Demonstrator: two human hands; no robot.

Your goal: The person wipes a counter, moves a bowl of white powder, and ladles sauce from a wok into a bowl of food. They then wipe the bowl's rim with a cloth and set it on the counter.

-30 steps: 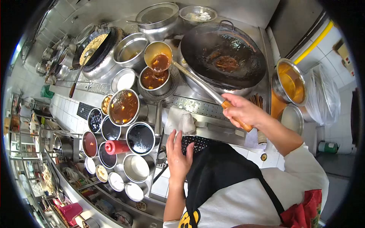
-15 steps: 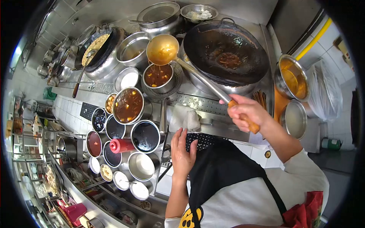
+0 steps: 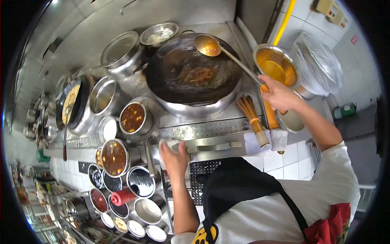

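Observation:
My right hand [image 3: 280,94] is wrapped round the wooden handle of a long metal ladle [image 3: 239,60]. The ladle's bowl, with some reddish-brown sauce in it, is over the far right part of a large dark wok [image 3: 174,83]. Brown residue shows at the wok's bottom. My left hand [image 3: 174,160], thumb and fingers apart, overlaps a folded white cloth [image 3: 172,144] on the stove's front edge. To its left, a pot of brown sauce with pale chunks [image 3: 133,118] rests on a perforated strainer, whose handle [image 3: 150,158] points toward me.
Several sauce containers crowd the left, with a red squeeze bottle [image 3: 122,197] lying among them. A bamboo brush [image 3: 254,122] lies right of the wok's front. A steel bowl of orange oil [image 3: 276,67] stands at the right. Another wok [image 3: 81,106] with a ladle is far left.
The ladle has moved from above the sauce pot to over the wok, its bowl now less full. My left hand has reached forward to the white cloth. The view has swung right.

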